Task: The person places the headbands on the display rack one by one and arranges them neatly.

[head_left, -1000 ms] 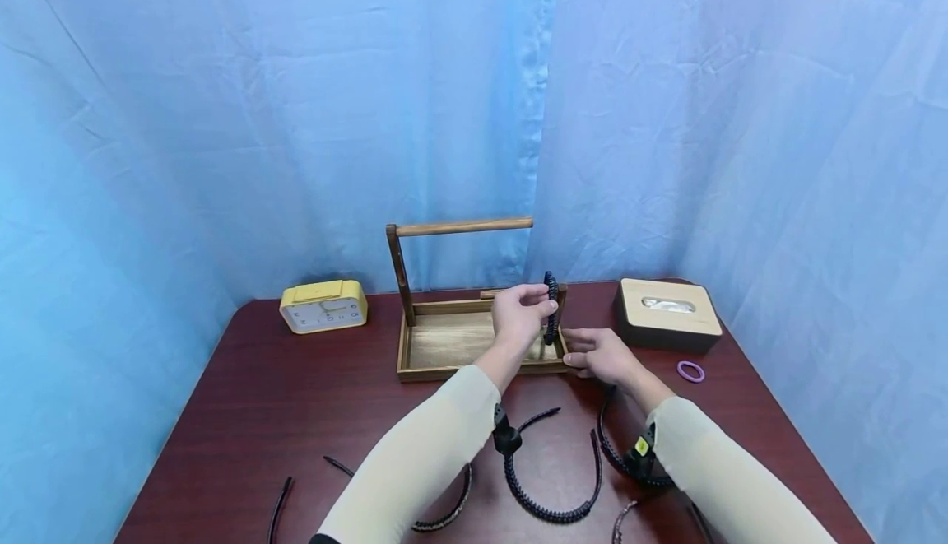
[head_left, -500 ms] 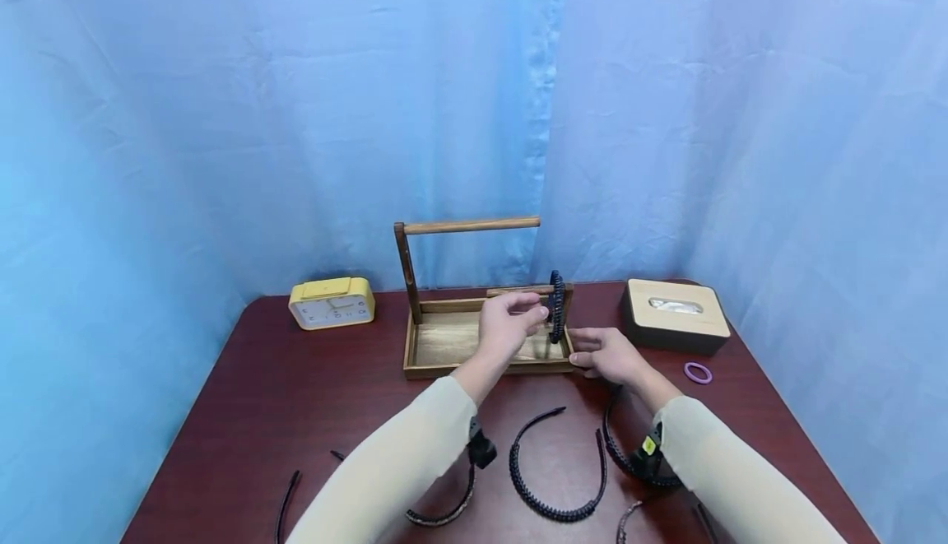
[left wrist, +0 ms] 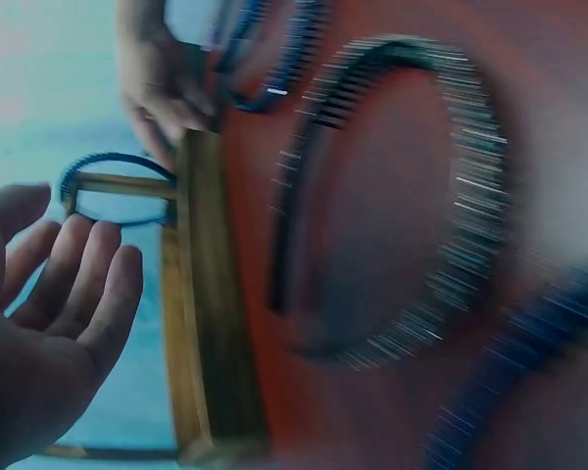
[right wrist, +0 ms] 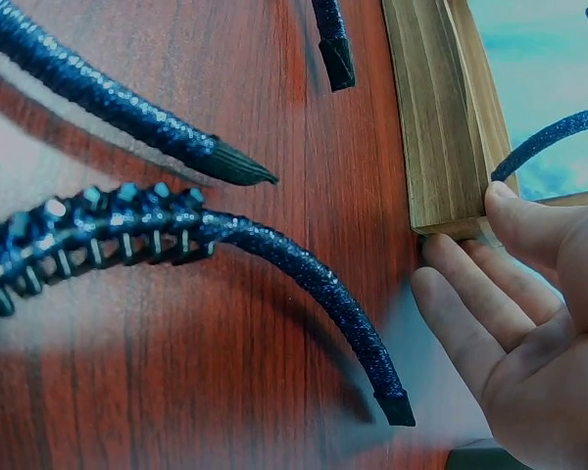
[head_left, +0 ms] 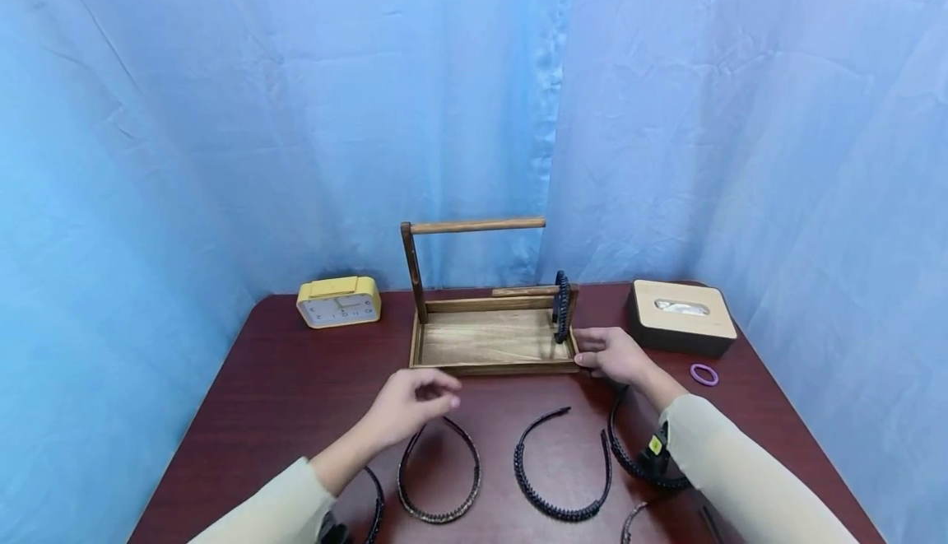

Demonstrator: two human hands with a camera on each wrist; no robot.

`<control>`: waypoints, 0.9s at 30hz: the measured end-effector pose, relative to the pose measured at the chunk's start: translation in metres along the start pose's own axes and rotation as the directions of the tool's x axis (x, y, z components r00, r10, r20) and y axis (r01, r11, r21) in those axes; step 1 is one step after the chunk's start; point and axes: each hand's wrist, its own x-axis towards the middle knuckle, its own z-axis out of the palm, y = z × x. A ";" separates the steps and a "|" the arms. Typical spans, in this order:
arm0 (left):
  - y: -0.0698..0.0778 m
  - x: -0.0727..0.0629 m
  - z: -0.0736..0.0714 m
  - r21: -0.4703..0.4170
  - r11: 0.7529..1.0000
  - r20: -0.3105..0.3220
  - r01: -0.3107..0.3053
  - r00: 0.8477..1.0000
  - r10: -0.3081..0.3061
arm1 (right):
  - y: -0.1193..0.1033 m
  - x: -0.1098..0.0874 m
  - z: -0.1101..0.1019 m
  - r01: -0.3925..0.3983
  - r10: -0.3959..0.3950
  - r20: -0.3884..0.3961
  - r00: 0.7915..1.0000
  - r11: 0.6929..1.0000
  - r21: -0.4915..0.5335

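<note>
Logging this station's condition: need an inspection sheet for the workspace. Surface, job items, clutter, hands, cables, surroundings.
Surface: dark red table, wood grain showing.
Job items: black headband hanging on the lower bar of the wooden rack; loose headbands on the table.
Clutter: yellow clock left of the rack; tissue box and purple ring to its right.
Hands: left hand holding nothing, over the table; right hand touching the rack's right end.
Cables: nothing seen.
Surroundings: blue curtains behind and at both sides.
</note>
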 end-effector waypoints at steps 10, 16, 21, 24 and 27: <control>-0.028 -0.066 -0.011 0.176 0.970 0.145 -0.167 0.979 0.142 | -0.003 0.001 -0.002 0.018 -0.018 0.023 1.000 1.000 0.008; -0.036 -0.078 -0.011 0.396 0.857 0.260 -0.329 0.935 0.239 | 0.002 0.003 -0.002 0.010 -0.010 0.003 1.000 0.999 0.033; -0.040 -0.080 -0.012 0.496 0.757 0.343 -0.426 0.897 0.280 | 0.008 0.004 -0.002 0.022 -0.021 -0.021 1.000 0.999 0.029; -0.042 -0.080 -0.012 0.502 0.718 0.391 -0.483 0.867 0.309 | 0.011 0.004 -0.001 0.028 -0.027 -0.036 0.999 0.999 0.017; -0.045 -0.080 -0.011 0.500 0.695 0.435 -0.517 0.844 0.314 | 0.013 0.003 0.001 0.040 -0.040 -0.051 0.998 0.999 0.002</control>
